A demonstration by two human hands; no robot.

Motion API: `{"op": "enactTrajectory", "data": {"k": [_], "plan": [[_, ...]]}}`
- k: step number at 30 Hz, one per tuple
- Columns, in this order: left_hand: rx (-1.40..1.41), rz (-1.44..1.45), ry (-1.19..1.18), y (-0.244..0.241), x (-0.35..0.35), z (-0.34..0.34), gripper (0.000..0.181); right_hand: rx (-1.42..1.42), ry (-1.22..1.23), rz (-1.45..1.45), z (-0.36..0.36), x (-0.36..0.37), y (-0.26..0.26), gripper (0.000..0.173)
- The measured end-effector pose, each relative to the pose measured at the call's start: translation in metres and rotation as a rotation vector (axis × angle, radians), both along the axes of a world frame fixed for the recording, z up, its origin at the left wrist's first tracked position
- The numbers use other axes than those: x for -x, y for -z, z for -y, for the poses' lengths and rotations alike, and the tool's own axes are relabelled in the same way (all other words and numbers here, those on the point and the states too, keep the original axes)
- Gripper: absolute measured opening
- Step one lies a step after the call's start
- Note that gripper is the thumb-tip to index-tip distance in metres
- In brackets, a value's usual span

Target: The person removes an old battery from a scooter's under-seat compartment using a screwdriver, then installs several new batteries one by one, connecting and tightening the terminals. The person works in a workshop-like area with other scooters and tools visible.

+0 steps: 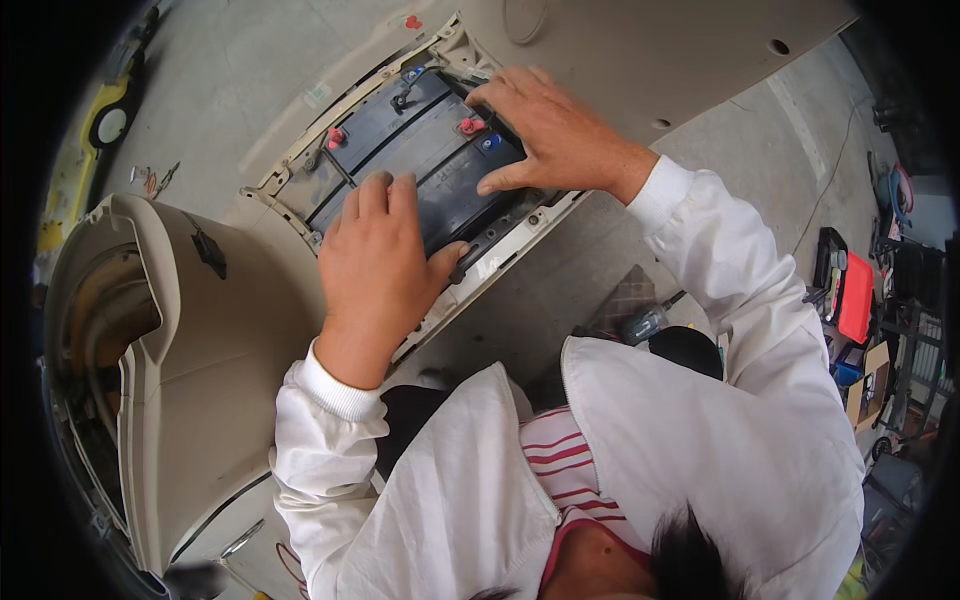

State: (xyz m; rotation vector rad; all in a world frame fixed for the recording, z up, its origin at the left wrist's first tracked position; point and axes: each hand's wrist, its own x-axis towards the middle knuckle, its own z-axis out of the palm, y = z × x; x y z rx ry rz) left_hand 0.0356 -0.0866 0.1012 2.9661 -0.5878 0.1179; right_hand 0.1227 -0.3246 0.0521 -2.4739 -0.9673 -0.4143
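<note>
Several dark batteries (420, 139) lie side by side in a beige vehicle bay. My left hand (379, 262) is over the left end of the nearest battery (459, 201), its fingers bent across the top and its thumb near the bay's front edge. Over that battery's right end, my right hand (555, 135) is spread, with the thumb pointing left. Whether either hand presses on it cannot be told. Between the hands show a red terminal cover (472, 125) and a blue-ringed terminal (490, 142). Farther back are another red cover (335, 138) and a black cable (403, 99).
A metal rim (517, 246) with bolts edges the bay. Beige body panels stand at left (232, 322) and upper right (645, 52). On the floor are a cordless power tool (643, 324), a red case (856, 296) and a cardboard box (871, 382).
</note>
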Motion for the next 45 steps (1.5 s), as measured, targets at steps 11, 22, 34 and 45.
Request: {"op": "enactTrajectory", "data": {"k": [11,22,34,45], "plan": [[0.088,-0.278,-0.051,0.021,0.077,-0.014,0.078,-0.085,0.227,-0.573,0.037,0.014,0.055,0.027],[-0.018,-0.241,0.023,0.068,0.052,-0.016,0.079,-0.133,0.189,-0.771,0.02,-0.001,0.081,0.054],[0.334,-0.082,-0.308,0.067,0.037,0.004,0.023,-0.09,0.138,-0.64,0.038,0.008,0.074,0.048],[0.32,-0.316,-0.208,0.051,0.025,0.023,0.032,-0.53,0.143,-0.5,0.01,0.004,0.062,0.055]]}}
